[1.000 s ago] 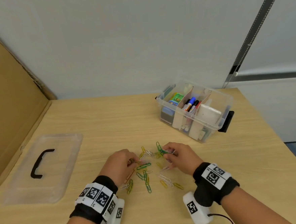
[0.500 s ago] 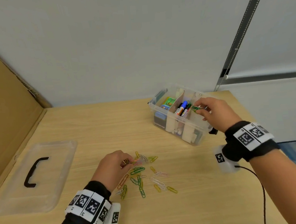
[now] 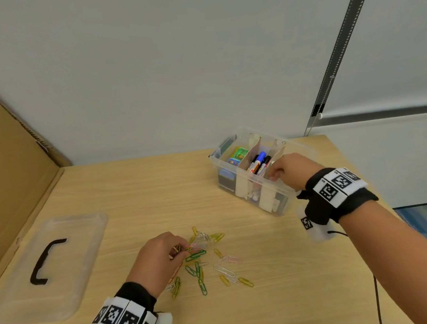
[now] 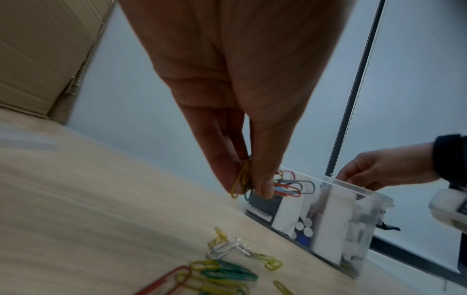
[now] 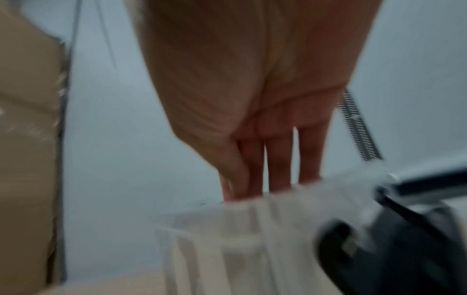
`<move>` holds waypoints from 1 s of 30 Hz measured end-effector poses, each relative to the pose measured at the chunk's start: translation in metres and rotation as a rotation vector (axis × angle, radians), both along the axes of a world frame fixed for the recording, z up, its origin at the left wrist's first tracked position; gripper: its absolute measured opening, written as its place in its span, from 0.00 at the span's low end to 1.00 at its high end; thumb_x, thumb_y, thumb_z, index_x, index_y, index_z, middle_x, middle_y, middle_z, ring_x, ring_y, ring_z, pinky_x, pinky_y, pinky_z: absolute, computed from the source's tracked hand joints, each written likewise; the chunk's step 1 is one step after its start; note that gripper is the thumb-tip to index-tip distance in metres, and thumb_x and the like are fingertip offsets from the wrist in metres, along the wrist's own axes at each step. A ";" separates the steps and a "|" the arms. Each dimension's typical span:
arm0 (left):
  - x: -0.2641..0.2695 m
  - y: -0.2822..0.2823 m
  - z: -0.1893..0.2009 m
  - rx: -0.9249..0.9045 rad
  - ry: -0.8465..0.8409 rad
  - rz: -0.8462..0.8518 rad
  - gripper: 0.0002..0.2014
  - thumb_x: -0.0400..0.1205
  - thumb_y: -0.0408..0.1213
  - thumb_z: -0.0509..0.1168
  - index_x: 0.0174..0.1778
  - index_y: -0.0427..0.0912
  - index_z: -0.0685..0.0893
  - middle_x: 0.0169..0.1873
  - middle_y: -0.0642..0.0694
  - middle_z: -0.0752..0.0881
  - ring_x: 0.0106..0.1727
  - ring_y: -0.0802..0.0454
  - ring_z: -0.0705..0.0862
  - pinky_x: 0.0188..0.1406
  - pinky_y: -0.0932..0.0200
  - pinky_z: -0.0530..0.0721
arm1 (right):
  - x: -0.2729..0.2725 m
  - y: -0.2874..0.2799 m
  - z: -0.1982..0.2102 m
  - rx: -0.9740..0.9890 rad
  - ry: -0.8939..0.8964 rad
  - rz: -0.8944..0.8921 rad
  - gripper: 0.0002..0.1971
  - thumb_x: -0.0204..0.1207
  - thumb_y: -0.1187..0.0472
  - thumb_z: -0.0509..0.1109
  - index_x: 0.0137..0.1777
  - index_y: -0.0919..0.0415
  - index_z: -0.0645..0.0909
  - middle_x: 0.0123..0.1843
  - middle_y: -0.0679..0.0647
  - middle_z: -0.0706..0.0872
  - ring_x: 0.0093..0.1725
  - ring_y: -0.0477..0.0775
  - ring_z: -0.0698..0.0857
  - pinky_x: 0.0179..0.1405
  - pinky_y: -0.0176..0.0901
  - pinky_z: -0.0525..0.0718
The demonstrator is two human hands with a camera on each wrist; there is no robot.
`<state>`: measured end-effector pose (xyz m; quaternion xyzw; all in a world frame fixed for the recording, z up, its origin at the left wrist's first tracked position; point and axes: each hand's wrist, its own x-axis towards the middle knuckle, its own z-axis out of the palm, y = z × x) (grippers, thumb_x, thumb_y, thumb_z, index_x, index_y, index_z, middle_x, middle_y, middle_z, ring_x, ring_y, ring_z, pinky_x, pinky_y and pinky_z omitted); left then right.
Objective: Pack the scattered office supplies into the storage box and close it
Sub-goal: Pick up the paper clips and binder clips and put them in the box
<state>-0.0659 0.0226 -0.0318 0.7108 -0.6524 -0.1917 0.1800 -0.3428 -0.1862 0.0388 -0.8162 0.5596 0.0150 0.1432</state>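
The left wrist view shows the left hand (image 4: pixel 242 99) just above the table (image 3: pixel 138 192), with thumb and fingers pinching a small bunch of paper clips (image 4: pixel 265 185), yellow, red and grey ones together. More loose clips (image 3: pixel 209 260) lie scattered on the table under and beside this hand. The storage box (image 3: pixel 255 202) stands open, well apart from them toward the right, and its clear lid (image 3: pixel 87 246) with a black handle lies flat on the far left. The right hand (image 3: pixel 289 174) is over the right compartment of the box with fingers pointing down inside; the right wrist view is blurred, and I cannot tell if it holds something or is empty. I think the main risk is the bunch in the left hand: the clips are thin and slippery, and they hook into each other, so one can fall out on the way, or pull other clips along and drop them beside the box. Also clips may land in the compartment with the markers (image 3: pixel 258 163) and not in their own place. If some clip stays on the rim, the lid perhaps will not close well.
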 end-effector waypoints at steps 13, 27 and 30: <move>-0.110 -0.091 0.094 -0.225 -0.011 -0.188 0.07 0.78 0.46 0.67 0.47 0.52 0.88 0.43 0.54 0.85 0.41 0.57 0.82 0.42 0.59 0.80 | -0.053 0.025 -0.087 -0.323 -0.581 -0.205 0.25 0.87 0.53 0.47 0.83 0.57 0.59 0.85 0.47 0.56 0.85 0.48 0.49 0.82 0.43 0.51; -0.219 -0.203 0.086 0.292 -0.595 -0.409 0.10 0.83 0.35 0.62 0.55 0.35 0.83 0.46 0.42 0.85 0.56 0.43 0.85 0.47 0.55 0.77 | -0.052 0.026 -0.095 -0.409 -0.621 -0.194 0.31 0.82 0.48 0.39 0.82 0.57 0.62 0.85 0.48 0.58 0.85 0.52 0.50 0.83 0.55 0.54; -0.211 -0.211 0.083 0.366 -0.476 -0.396 0.14 0.82 0.37 0.64 0.62 0.39 0.83 0.56 0.43 0.86 0.60 0.44 0.83 0.54 0.58 0.77 | -0.052 0.027 -0.096 -0.415 -0.613 -0.199 0.30 0.82 0.49 0.39 0.82 0.57 0.62 0.85 0.48 0.58 0.85 0.52 0.50 0.83 0.56 0.53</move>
